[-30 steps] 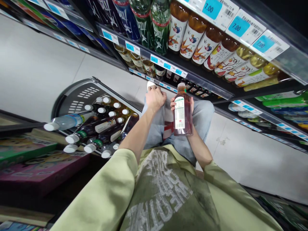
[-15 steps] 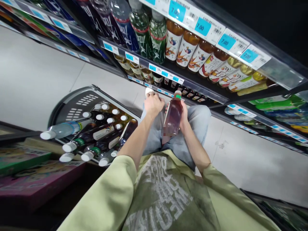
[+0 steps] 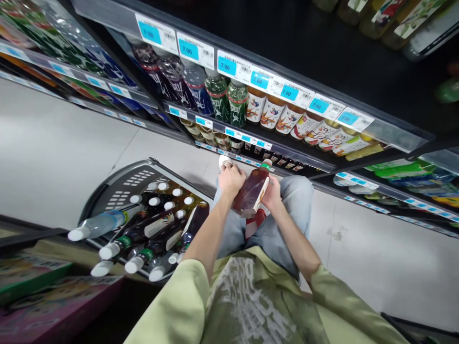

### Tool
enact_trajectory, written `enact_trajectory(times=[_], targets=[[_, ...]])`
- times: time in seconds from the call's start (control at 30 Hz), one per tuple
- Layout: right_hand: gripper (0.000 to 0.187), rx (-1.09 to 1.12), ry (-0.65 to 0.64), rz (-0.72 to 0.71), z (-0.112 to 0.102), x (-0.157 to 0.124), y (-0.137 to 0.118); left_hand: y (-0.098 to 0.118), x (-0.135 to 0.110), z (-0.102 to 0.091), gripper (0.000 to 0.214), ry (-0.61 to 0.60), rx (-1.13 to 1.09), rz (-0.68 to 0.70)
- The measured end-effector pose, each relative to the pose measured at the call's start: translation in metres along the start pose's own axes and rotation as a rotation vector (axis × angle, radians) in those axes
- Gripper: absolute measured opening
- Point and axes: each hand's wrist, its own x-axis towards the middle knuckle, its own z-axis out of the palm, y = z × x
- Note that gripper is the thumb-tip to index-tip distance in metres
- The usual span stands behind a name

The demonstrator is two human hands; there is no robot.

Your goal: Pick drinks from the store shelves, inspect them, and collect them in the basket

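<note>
A dark reddish bottle [image 3: 251, 193] is held over the lap, between the knees [image 3: 299, 196] and in front of the shelf's lower front edge [image 3: 251, 159]. It leans, with its cap toward the shelf and its base toward the body, and its label turned to the right. The right hand [image 3: 272, 193] has it by the label side, the fingers curled around and pressed to the plastic (the far fingertips are hidden behind it). The left hand [image 3: 231, 180] sits by the bottle's left side with its fingers bent; I cannot tell whether they press on it or only rest near it.

Holding it well probably takes two hands: it looks full, so a smooth plastic side may slip under one palm. I would bring the left palm under the base and let the right hand steady the upper body, turning slowly. The left elbow deserves care, since the basket's right edge [image 3: 201, 188] is just beside that arm, and bottle necks [image 3: 116, 244] poke out over the basket's near edge.
</note>
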Motion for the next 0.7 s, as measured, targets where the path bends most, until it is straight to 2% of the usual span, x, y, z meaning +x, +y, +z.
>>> enact_trajectory(times=[0.13, 0.37, 0.53, 0.7], targets=[[0.023, -0.025, 0.011, -0.007, 0.002, 0.003, 0.007, -0.001, -0.001, -0.002, 0.045, -0.002, 0.012, -0.003], [0.020, -0.167, 0.051, -0.080, -0.008, 0.021, 0.018, 0.001, -0.001, 0.000, 0.043, -0.001, 0.020, -0.003], [0.032, -0.257, 0.021, -0.104, -0.012, 0.030, 0.018, 0.005, 0.000, 0.004, 0.042, 0.004, 0.038, 0.003], [0.042, -0.322, 0.015, -0.234, -0.018, 0.034, 0.014, 0.011, -0.001, 0.010, 0.042, 0.001, 0.038, 0.036]])
